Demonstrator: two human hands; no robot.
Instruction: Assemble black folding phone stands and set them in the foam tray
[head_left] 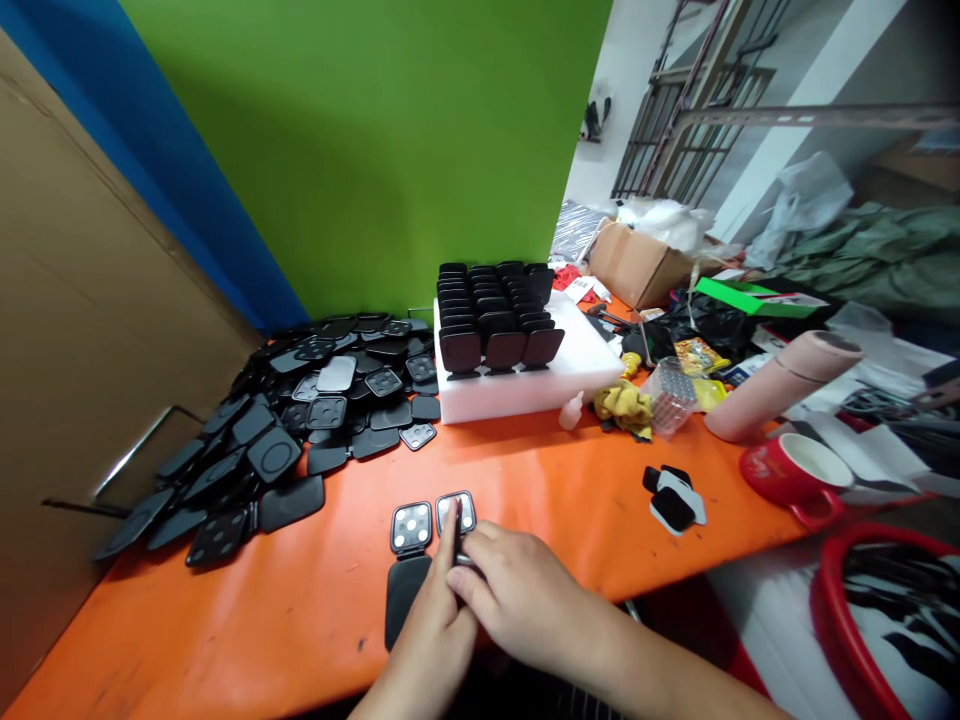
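At the near edge of the orange table (pixel 570 500), both hands meet over a small square piece (pixel 456 512), black with a pale rim. The left hand (pixel 435 625) pinches its lower edge with fingers closed; the right hand (pixel 525 595) closes its grip on the same spot. At nine o'clock of it lies a twin piece (pixel 411 526) showing white dots, with a black flap (pixel 405 592) below. A black heap (pixel 300 420) sits at ten o'clock.
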